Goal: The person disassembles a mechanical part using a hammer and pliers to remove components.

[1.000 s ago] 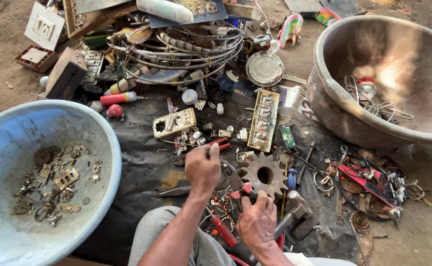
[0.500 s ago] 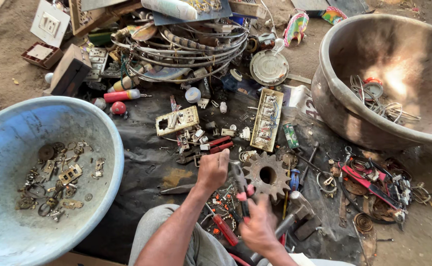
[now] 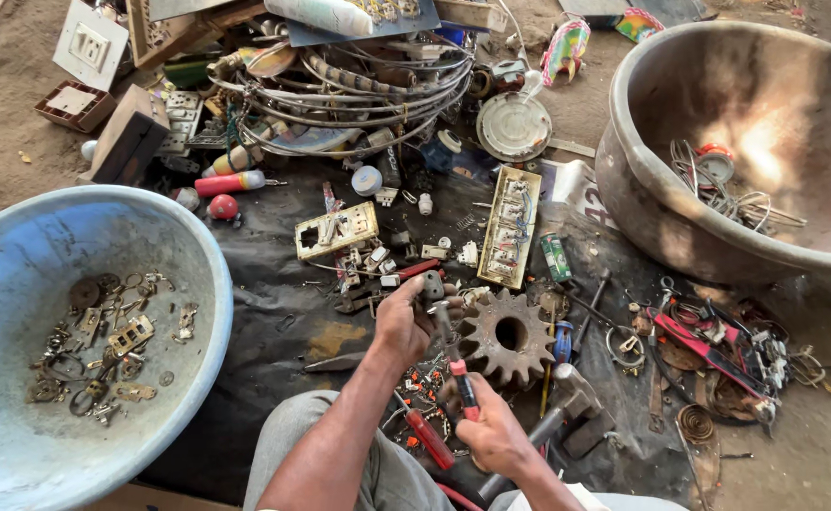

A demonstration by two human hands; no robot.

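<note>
dirt floor under a black tarp (image 3: pixel 274 312), rusty gear (image 3: pixel 507 335) mid-tarp, left hand (image 3: pixel 402 322) just left of it pinching a small metal piece (image 3: pixel 432 287), right hand (image 3: pixel 494 437) below gripping a red-handled screwdriver (image 3: pixel 455 364), blue basin (image 3: pixel 75 341) far left, metal basin (image 3: pixel 756 142) upper right

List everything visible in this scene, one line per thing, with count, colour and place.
blue basin: one, pale blue, left, holding small metal scraps
metal basin: one, grey-brown, upper right, holding wire bits
gear: one, rusty, centre, on the dark sheet
dark sheet: one, black, under the scrap
cable coil: one bundle, grey, top centre
switch plate: one, cream, centre
terminal strip: one, cream, right of the switch plate
round lid: one, grey, top centre
hammer: one, grey, bottom centre
small part: one, grey, in the left hand
screwdriver: one, red handle, in the right hand
left hand: pinching the small part
right hand: gripping the screwdriver
</note>
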